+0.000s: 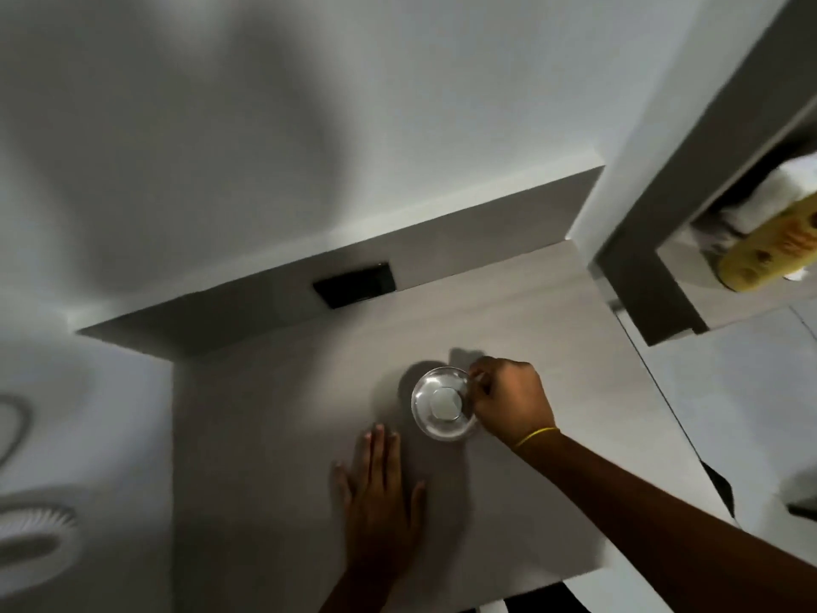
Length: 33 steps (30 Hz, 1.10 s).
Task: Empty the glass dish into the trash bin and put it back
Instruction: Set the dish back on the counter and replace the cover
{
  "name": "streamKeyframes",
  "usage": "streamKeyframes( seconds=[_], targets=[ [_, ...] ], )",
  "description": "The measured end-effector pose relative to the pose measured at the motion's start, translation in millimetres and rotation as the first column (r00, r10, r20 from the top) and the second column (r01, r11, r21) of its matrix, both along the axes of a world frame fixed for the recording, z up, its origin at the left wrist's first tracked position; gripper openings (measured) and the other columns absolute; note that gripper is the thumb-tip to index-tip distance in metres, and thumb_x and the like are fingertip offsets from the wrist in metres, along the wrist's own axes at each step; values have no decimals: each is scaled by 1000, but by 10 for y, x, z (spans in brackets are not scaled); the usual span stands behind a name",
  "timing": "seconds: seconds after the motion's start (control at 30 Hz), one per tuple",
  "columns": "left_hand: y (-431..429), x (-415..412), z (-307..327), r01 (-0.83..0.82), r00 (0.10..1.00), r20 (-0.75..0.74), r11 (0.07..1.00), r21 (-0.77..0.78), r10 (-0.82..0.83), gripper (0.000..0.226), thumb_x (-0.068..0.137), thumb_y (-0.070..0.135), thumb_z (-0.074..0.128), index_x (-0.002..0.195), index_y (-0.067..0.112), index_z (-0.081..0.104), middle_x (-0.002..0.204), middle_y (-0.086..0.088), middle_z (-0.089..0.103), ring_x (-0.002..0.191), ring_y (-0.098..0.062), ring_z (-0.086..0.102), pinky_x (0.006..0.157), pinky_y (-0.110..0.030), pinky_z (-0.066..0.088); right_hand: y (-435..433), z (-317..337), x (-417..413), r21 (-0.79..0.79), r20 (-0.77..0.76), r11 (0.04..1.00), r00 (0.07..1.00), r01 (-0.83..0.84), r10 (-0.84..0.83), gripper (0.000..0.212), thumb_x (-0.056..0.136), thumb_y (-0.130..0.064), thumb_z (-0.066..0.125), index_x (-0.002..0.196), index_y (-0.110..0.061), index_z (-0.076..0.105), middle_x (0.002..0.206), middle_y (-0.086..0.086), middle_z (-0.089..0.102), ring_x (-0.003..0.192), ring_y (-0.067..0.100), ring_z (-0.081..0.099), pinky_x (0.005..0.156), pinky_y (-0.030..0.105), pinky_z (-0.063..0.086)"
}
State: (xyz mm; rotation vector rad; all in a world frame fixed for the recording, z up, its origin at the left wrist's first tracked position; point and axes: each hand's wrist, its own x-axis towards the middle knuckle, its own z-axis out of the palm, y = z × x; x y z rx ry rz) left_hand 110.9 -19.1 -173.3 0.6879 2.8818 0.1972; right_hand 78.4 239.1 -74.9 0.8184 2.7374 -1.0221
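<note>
A small round glass dish [435, 389] stands upright on the pale desk top [274, 413], a little right of the middle. Something pale and blocky lies in its bottom; I cannot tell what it is. My right hand [508, 400] is at the dish's right rim, with fingers curled over the edge and gripping it. A thin yellow band circles that wrist. My left hand [380, 497] lies flat on the desk, palm down and fingers spread, just below and left of the dish and apart from it. No trash bin is in view.
A black socket plate [353, 285] sits in the grey back panel behind the desk. A mirror or opening at the right shows a yellow object [769, 254]. White slatted round things [31, 537] lie at the far left. The desk's front edge runs along the bottom.
</note>
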Motion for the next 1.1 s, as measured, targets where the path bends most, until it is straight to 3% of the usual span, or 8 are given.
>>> streamKeyframes(
  seconds=[0.13,0.3,0.53,0.67,0.77,0.83,1.0,1.1],
  targets=[
    [-107,-15,-138,23,1000,9,1000,8,-23,76,104,58,45,166,14,41,180,-9,27,167,-32,25,123,-73,27,-164,-152,-250,72,92,992,991,-106,99,19,83,-16,66,95,-18,80,93,14,82,93,41,74,78,39,58],
    [-132,-2,-184,13,1000,0,999,48,-13,79,103,59,49,169,18,34,182,-5,22,168,-29,18,128,-70,19,-229,-311,-309,120,143,980,979,-160,143,15,84,-17,64,88,-13,78,85,15,80,85,43,72,69,38,55],
    [-130,4,-175,-21,1000,-5,998,57,21,84,101,60,50,170,17,31,181,-4,25,169,-28,17,129,-66,18,-260,-227,-270,116,127,969,971,-218,203,15,93,-22,66,99,-12,75,94,18,78,87,43,73,71,42,55],
    [-151,7,-220,-8,1000,-13,999,39,9,84,103,63,46,170,15,31,182,-5,23,169,-29,16,128,-68,22,-133,-64,-79,216,59,958,982,-187,179,35,88,-30,72,119,-14,73,110,14,75,96,41,73,79,42,61],
    [-165,8,-250,2,1000,-29,999,45,0,84,103,63,46,171,16,30,182,-5,22,169,-29,16,128,-68,22,-16,-20,187,243,286,923,932,-297,224,89,77,-46,78,155,-23,43,153,10,45,134,40,50,99,52,56],
    [-163,6,-247,0,1000,-31,998,58,2,83,102,62,47,171,17,31,182,-4,22,169,-29,16,129,-67,21,0,-20,324,227,438,907,870,-354,229,107,72,-55,78,162,-33,24,164,2,23,147,37,34,103,56,53],
    [-151,13,-219,-5,998,-56,997,77,9,78,103,59,47,169,17,36,181,-4,26,169,-28,18,129,-67,23,-75,-47,400,185,407,923,881,-338,241,102,70,-44,72,160,-42,24,161,2,25,140,37,38,98,54,60],
    [-140,12,-201,-6,999,-54,998,61,9,78,102,59,49,168,18,38,181,-4,27,169,-28,18,128,-67,24,-52,-62,358,207,429,910,870,-358,245,102,65,-48,72,158,-36,34,153,9,35,130,39,44,93,51,61]
  ],
)
